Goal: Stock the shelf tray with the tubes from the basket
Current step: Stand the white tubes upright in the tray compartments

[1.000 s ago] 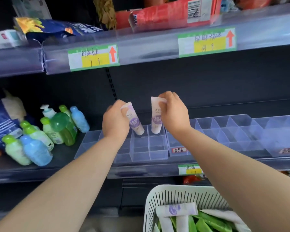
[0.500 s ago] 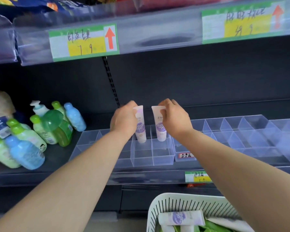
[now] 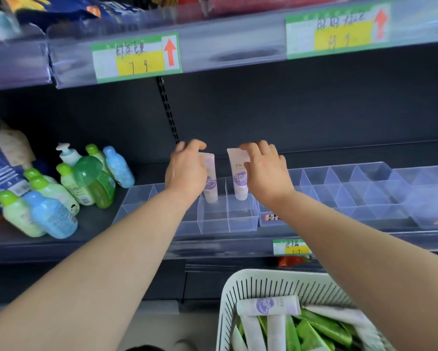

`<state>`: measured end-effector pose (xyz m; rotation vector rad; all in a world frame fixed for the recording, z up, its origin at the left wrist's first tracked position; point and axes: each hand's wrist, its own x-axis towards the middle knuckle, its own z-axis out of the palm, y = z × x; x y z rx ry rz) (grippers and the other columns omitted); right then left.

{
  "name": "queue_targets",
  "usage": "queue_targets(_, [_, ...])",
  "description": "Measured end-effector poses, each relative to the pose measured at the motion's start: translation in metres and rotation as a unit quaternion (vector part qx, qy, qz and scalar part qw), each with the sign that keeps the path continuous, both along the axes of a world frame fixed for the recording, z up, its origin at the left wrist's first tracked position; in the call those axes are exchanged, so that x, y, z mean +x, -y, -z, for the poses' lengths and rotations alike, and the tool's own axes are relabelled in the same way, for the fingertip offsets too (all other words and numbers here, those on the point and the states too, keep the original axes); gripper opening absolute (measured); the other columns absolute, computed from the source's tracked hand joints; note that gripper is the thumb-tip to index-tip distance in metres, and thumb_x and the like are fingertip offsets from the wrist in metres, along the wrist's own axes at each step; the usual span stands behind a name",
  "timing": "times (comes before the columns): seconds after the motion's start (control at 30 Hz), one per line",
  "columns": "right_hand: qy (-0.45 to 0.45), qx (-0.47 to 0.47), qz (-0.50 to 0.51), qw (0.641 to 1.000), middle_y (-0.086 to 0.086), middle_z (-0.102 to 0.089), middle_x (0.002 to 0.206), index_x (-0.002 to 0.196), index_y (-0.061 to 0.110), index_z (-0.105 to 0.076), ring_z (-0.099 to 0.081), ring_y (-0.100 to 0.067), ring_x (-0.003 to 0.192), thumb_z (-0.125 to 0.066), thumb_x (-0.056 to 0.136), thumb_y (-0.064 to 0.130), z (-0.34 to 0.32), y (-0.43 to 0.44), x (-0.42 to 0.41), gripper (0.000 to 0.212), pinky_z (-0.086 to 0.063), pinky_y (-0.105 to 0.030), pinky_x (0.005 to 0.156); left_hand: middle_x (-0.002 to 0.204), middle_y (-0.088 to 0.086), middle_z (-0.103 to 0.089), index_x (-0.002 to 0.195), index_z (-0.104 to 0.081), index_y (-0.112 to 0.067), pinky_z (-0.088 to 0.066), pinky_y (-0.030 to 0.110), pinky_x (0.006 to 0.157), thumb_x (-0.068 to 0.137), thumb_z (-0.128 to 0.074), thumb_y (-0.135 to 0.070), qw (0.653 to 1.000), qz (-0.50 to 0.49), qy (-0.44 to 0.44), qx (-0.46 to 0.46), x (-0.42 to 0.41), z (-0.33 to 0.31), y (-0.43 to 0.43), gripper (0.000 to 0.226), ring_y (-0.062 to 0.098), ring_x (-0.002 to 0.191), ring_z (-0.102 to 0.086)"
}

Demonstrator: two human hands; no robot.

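Head view. Both bare forearms stretched forward to a clear plastic tray of square compartments point(image 3: 214, 221) at the front of a dark shelf point(image 3: 94, 219), close to frame centre. Pinching with the right hand point(image 3: 267, 173) the flat crimped top of a pale pink tube with a purple emblem point(image 3: 239, 179): fingertips curled over the top edge, thumb against the side, cap end down inside a compartment behind the tray's front row, upright with a slight lean toward 11 o'clock. Arching the left hand point(image 3: 187, 171) over a second pale pink tube with a purple emblem point(image 3: 211, 184), at 9 o'clock of the first, one compartment over, cap down, upright, partly hidden behind the palm; fingers curved and blurred above its top, so cannot tell whether gripping or merely touching.

At 5 o'clock, low in the frame: a white slotted plastic basket point(image 3: 234, 290), holding a white tube with a purple emblem point(image 3: 271, 305) laid crosswise over more white tubes and glossy green tubes point(image 3: 321, 329). At 3 o'clock of the hands: another clear divided tray point(image 3: 364, 196) just beside the first. At 9 o'clock: a cluster of green and blue plastic bottles point(image 3: 48, 219), some upright, some lying. At 12 o'clock, on the upper shelf's clear rail: two green-bordered yellow price labels with red arrows point(image 3: 137, 58).
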<state>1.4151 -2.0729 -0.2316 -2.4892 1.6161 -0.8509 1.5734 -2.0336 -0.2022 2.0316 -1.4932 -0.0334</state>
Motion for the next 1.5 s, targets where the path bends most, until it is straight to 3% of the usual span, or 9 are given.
queue_targets(0.27, [-0.008, -0.013, -0.023, 1.0, -0.004, -0.046, 0.137, 0.133, 0.017, -0.048, -0.043, -0.027, 0.121, -0.055, 0.09, 0.008, 0.027, -0.065, -0.043, 0.044, -0.037, -0.041, 0.094, 0.126, 0.001, -0.053, 0.117, -0.062, -0.019, -0.041, 0.032, 0.085, 0.094, -0.049, -0.01, 0.995, 0.077, -0.005, -0.059, -0.038, 0.016, -0.05, 0.028, 0.022, 0.117, -0.048])
queue_targets(0.53, [-0.052, 0.041, -0.027, 0.997, -0.002, -0.057, 0.115, 0.117, 0.018, -0.06, -0.052, -0.03, 0.104, -0.059, 0.085, 0.01, 0.11, -0.136, -0.127, 0.033, -0.044, -0.043, 0.08, 0.111, -0.001, -0.06, 0.106, -0.065, -0.017, -0.046, 0.036, 0.089, 0.092, -0.056, -0.01, 0.979, 0.198, -0.031, -0.033, -0.095, 0.081, -0.096, 0.018, 0.019, 0.109, -0.054])
queue_targets(0.7, [-0.113, 0.167, -0.022, 0.979, 0.004, -0.05, 0.129, 0.127, 0.023, -0.054, -0.045, -0.021, 0.121, -0.046, 0.095, 0.015, 0.149, -0.163, -0.17, 0.034, -0.038, -0.038, 0.095, 0.113, -0.005, -0.059, 0.11, -0.065, -0.021, -0.047, 0.034, 0.089, 0.096, -0.05, -0.013, 0.974, 0.208, -0.017, 0.088, -0.127, 0.133, -0.12, 0.022, 0.013, 0.108, -0.052])
queue_targets(0.93, [-0.147, 0.261, -0.021, 0.954, 0.005, -0.048, 0.13, 0.129, 0.027, -0.049, -0.042, -0.019, 0.123, -0.045, 0.093, 0.011, 0.186, -0.17, -0.179, 0.04, -0.038, -0.036, 0.095, 0.117, 0.003, -0.062, 0.11, -0.065, -0.019, -0.047, 0.034, 0.088, 0.093, -0.05, -0.013, 0.925, 0.167, 0.03, 0.339, -0.137, 0.193, -0.124, 0.023, 0.024, 0.107, -0.057])
queue_targets(1.03, [-0.127, 0.303, -0.007, 0.945, 0.001, -0.055, 0.125, 0.126, 0.024, -0.051, -0.049, -0.021, 0.116, -0.045, 0.093, 0.011, 0.201, -0.164, -0.174, 0.036, -0.044, -0.038, 0.092, 0.109, 0.006, -0.063, 0.105, -0.064, -0.016, -0.045, 0.033, 0.079, 0.093, -0.05, -0.014, 0.913, 0.154, 0.053, 0.374, -0.137, 0.205, -0.121, 0.018, 0.026, 0.101, -0.058])
queue_targets(1.17, [-0.101, 0.34, 0.058, 0.933, -0.003, -0.065, 0.103, 0.107, 0.019, -0.059, -0.059, -0.025, 0.093, -0.04, 0.097, 0.027, 0.216, -0.155, -0.156, 0.023, -0.048, -0.034, 0.069, 0.093, 0.004, -0.058, 0.093, -0.059, -0.014, -0.042, 0.033, 0.07, 0.088, -0.052, -0.007, 0.91, 0.128, 0.064, 0.389, -0.134, 0.211, -0.121, 0.011, 0.026, 0.088, -0.058])
queue_targets(1.27, [-0.088, 0.393, 0.103, 0.91, -0.004, -0.063, 0.085, 0.089, 0.017, -0.056, -0.059, -0.026, 0.081, -0.036, 0.098, 0.043, 0.22, -0.147, -0.136, 0.034, -0.041, -0.031, 0.058, 0.09, 0.006, -0.06, 0.088, -0.058, -0.014, -0.042, 0.033, 0.066, 0.086, -0.051, -0.006, 0.914, 0.125, 0.055, 0.383, -0.129, 0.213, -0.123, 0.012, 0.025, 0.081, -0.057])
queue_targets(1.37, [-0.042, 0.471, 0.163, 0.866, -0.003, -0.062, 0.081, 0.086, 0.017, -0.056, -0.06, -0.025, 0.076, -0.036, 0.095, 0.055, 0.222, -0.138, -0.122, 0.044, -0.04, -0.029, 0.054, 0.095, 0.006, -0.06, 0.099, -0.061, -0.014, -0.043, 0.033, 0.07, 0.086, -0.051, -0.003, 0.916, 0.139, 0.043, 0.373, -0.13, 0.21, -0.126, 0.02, 0.024, 0.086, -0.057])
queue_targets(1.5, [0.114, 0.524, 0.215, 0.816, -0.007, -0.065, 0.085, 0.098, 0.008, -0.065, -0.059, -0.024, 0.073, -0.051, 0.091, 0.035, 0.225, -0.126, -0.116, 0.031, -0.042, -0.027, 0.06, 0.107, 0.005, -0.061, 0.11, -0.06, -0.013, -0.044, 0.033, 0.079, 0.088, -0.051, -0.003, 0.916, 0.149, 0.044, 0.37, -0.127, 0.207, -0.129, 0.026, 0.025, 0.099, -0.058])
